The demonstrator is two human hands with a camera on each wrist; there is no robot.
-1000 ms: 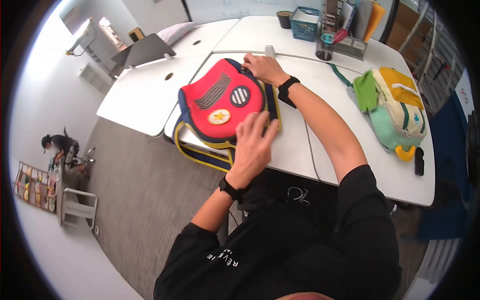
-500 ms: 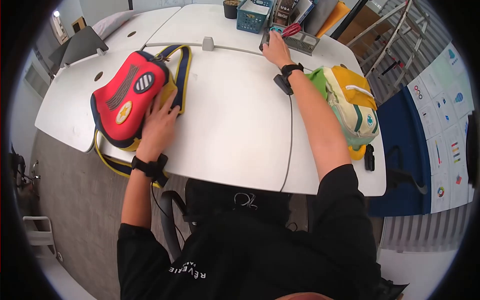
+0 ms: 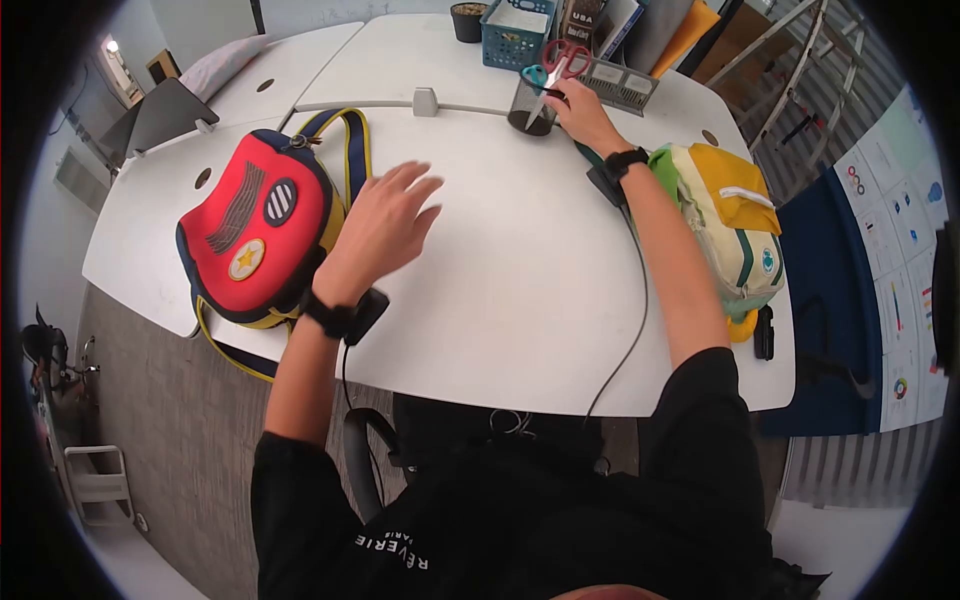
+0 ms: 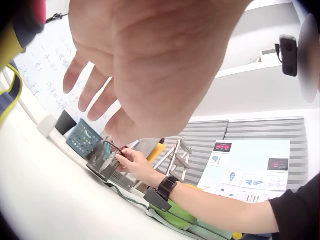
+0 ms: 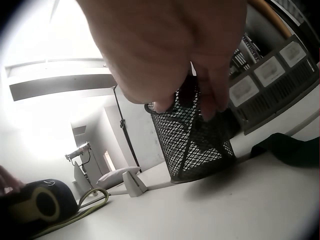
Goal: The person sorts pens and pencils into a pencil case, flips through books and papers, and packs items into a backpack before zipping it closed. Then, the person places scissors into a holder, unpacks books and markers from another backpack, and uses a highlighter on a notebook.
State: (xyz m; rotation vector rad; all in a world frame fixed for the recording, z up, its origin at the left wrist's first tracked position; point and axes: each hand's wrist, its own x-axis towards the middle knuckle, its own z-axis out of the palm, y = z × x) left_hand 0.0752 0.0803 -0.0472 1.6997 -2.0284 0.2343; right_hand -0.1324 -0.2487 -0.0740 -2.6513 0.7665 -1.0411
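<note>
My right hand (image 3: 583,110) pinches the rim of a black mesh pen cup (image 5: 192,150), with fingertips over its edge in the right wrist view. Scissors with red handles (image 3: 567,60) and a teal-handled item (image 3: 535,75) stick up out of the cup. In the air beside the red backpack (image 3: 262,225), my left hand (image 3: 385,225) has its fingers spread and holds nothing. The backpack, with a star badge and a striped round patch, lies on the white table's left part, its navy-and-yellow strap (image 3: 357,150) looping out at the back.
A cream, green and yellow backpack (image 3: 720,225) lies at the right, with a black object (image 3: 765,333) beside it. Behind the cup stand a teal basket (image 3: 515,40), a plant pot (image 3: 468,22) and a file rack (image 3: 620,85). A cable (image 3: 640,300) runs from my right wrist.
The red backpack has moved to the left side of the table, and my left hand has come off it. My right hand has gone from the backpack to the pen cup, now nearer me.
</note>
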